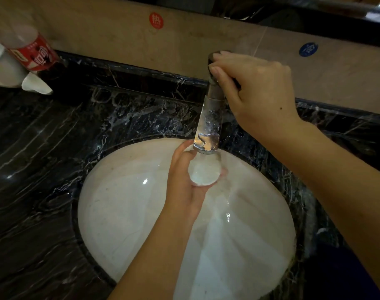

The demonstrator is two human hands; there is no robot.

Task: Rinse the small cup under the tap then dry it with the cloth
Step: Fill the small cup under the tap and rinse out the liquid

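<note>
where the chrome tap (208, 124) overhangs the white basin (124, 204), the left hand (184, 182) grips the small cup (203, 173) directly under the spout, mouth up, water in it. right hand (254, 92) closed around the tap handle. dark marble counter (44, 148); red-labelled bottle (31, 50) and white crumpled item (36, 84) at far left.

Both forearms are bare to the frame edge; no sleeves, rings, watch or bands show. The right hand (256, 92) carries one small dark mole near the wrist. Fingernails on the fingers (217, 71) are short and unpainted. The left hand (184, 180) is likewise bare.
</note>
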